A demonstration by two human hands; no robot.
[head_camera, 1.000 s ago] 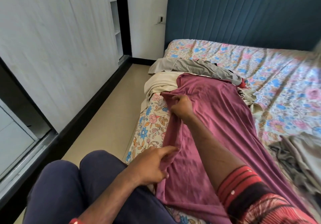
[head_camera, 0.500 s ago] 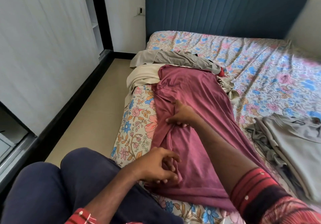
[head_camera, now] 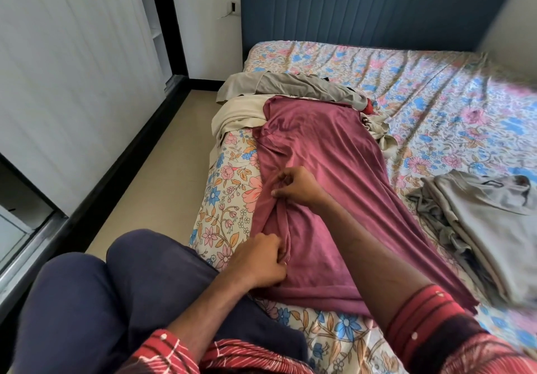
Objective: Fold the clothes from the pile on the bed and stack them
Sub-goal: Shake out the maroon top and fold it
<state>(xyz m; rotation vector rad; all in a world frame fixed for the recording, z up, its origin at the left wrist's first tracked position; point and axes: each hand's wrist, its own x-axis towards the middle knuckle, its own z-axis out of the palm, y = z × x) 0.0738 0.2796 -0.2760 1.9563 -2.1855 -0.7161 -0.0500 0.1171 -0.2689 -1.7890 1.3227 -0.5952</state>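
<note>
— Where is the shirt now?

— The maroon shirt [head_camera: 328, 176] lies long and flat on the bed [head_camera: 436, 89], near its left side; its top end lies on the pile of clothes [head_camera: 290, 89].

— Who has hold of it?

— Both hands; the left hand [head_camera: 257, 260] pinches the left edge low down; the right hand [head_camera: 299, 186] pinches the same edge higher up; fingers curled tight on the cloth.

— Will it be hard to move?

— I think not; it looks thin, soft and light; it will sag and bunch, so hold it by the edges.

— Is there room?

— The bed edge and floor [head_camera: 151, 176] are just beside it on the left; folded grey clothes [head_camera: 494, 228] sit to the right; bare sheet lies between and beyond.
</note>
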